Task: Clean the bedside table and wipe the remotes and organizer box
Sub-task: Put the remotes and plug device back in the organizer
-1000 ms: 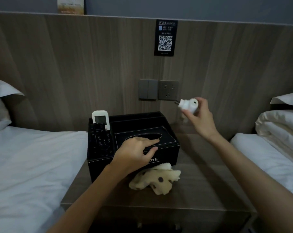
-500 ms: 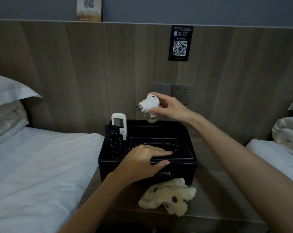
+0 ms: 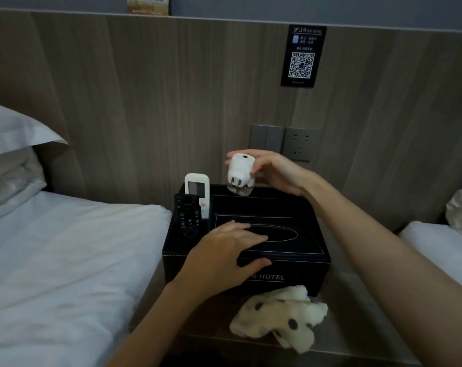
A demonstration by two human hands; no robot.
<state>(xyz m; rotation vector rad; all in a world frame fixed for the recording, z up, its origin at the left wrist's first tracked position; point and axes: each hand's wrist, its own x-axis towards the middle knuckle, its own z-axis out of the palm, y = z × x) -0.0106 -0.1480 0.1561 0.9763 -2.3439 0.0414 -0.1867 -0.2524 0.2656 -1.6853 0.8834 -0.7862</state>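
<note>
A black organizer box (image 3: 301,266) marked HOTEL stands on the bedside table (image 3: 357,308). Its left pocket holds a white remote (image 3: 197,189) and a black remote (image 3: 186,223), both upright. My left hand (image 3: 224,256) grips the box's front top edge, fingers on the lid and thumb on the front face. My right hand (image 3: 275,170) holds a white plug-in device (image 3: 240,173) with a clear bottle under it, just above the box's back edge. A cream cloth with dark dots (image 3: 280,317) lies crumpled in front of the box.
White beds flank the table, one on the left (image 3: 60,260) and one on the right (image 3: 441,247), with a pillow (image 3: 12,131) at the far left. A switch and a wall socket (image 3: 298,144) sit on the wood panel behind, with a QR sign (image 3: 302,56) above.
My right hand has brought the plug-in device from near the wall socket leftward and down to the box's back edge. My left hand has stayed on the box.
</note>
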